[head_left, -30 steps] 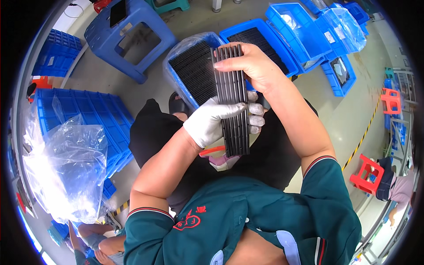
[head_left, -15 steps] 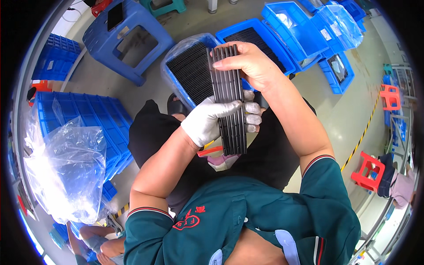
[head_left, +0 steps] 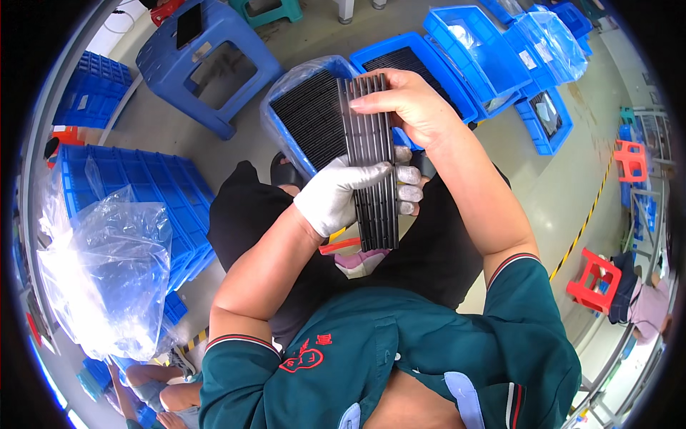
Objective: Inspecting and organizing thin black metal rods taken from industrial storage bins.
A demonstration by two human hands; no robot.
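Observation:
A bundle of black rods (head_left: 372,150), several long thin pieces side by side, stands lengthwise above my lap. My left hand (head_left: 341,191), in a greyish-white glove, is closed round its middle, thumb across the near face and fingertips showing on the right side. The bare right hand (head_left: 396,100) grips the far end, with the thumb on the face and the other fingers curled over the end and behind it. Just beyond the bundle is a blue bin (head_left: 269,118) lined with clear plastic, filled with rows of similar black rods (head_left: 309,114).
Another blue bin (head_left: 357,58) with black rods is at the far right, beside stacked blue bins (head_left: 482,61). A blue stool (head_left: 153,61) carries a dark flat device (head_left: 188,27). Blue crates (head_left: 136,179) and a clear plastic bag (head_left: 107,264) are on my left. A red stool (head_left: 593,282) stands right.
My hands and the bundle stay almost in place. The right thumb has shifted slightly to the right at the far end.

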